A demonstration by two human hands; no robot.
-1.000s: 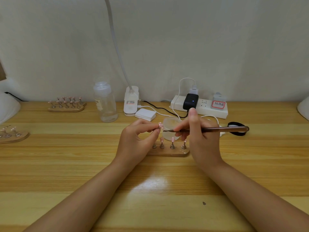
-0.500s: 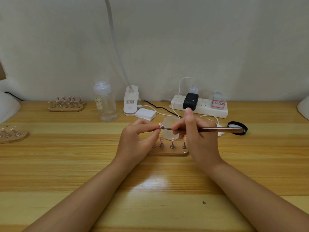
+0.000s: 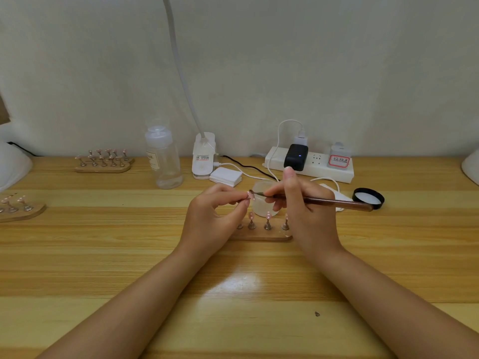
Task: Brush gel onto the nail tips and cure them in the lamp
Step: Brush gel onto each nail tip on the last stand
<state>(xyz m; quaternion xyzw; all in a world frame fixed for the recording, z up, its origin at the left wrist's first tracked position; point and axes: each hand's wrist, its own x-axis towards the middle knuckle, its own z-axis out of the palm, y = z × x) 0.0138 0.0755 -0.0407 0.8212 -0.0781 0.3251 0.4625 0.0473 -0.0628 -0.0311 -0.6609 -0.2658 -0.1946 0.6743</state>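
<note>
My left hand (image 3: 213,217) pinches a small pink nail tip (image 3: 249,195) on its stand, lifted above the wooden holder (image 3: 261,235). My right hand (image 3: 303,213) grips a brown-handled brush (image 3: 334,202) like a pen, and its bristle end touches the pink tip. Three more tips on metal stands (image 3: 267,221) stay upright on the holder between my hands. Just behind them stands an open frosted gel jar (image 3: 263,200), partly hidden by my fingers. Its black lid (image 3: 368,198) lies to the right.
A clear bottle (image 3: 163,161), a clip lamp base (image 3: 203,160) with its white neck, a white pad stack (image 3: 226,176) and a power strip (image 3: 309,165) line the back. Other tip holders (image 3: 103,161) (image 3: 20,209) sit at left. White curved objects (image 3: 11,165) (image 3: 471,165) flank the table edges.
The brush has slid left along the held tip and its handle end has tilted lower on the right. My left hand keeps the tip in the same spot.
</note>
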